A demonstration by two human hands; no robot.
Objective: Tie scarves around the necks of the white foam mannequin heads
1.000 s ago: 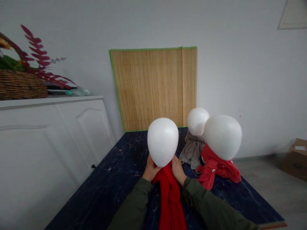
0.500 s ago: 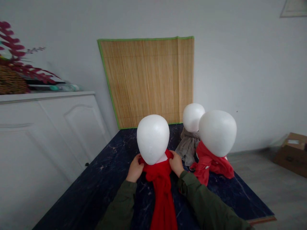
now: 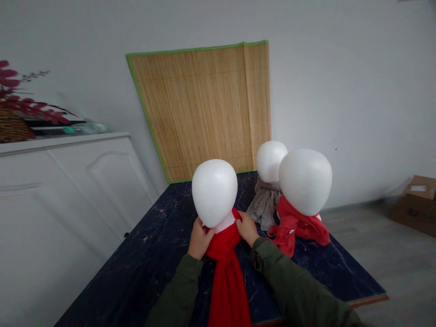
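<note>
A white foam mannequin head (image 3: 214, 193) stands nearest me on the table, with a red scarf (image 3: 226, 272) wrapped around its neck and hanging down toward me. My left hand (image 3: 200, 238) grips the scarf at the neck's left side. My right hand (image 3: 247, 228) pinches the scarf's upper edge at the right side. Further right, a second foam head (image 3: 305, 181) wears a red scarf (image 3: 296, 227). Behind it stands a smaller foam head (image 3: 271, 161) with a grey scarf (image 3: 264, 204), partly hidden.
The heads stand on a dark blue marbled table (image 3: 153, 240). A bamboo mat (image 3: 200, 113) with green edging leans on the wall behind. A white cabinet (image 3: 68, 204) stands to the left, with a basket and red foliage on it. A cardboard box (image 3: 417, 204) sits on the grey floor.
The red scarf now lies higher and smoother around the nearest head's neck, with both hands closer to it. The whole scene has shifted slightly left and up in view.
</note>
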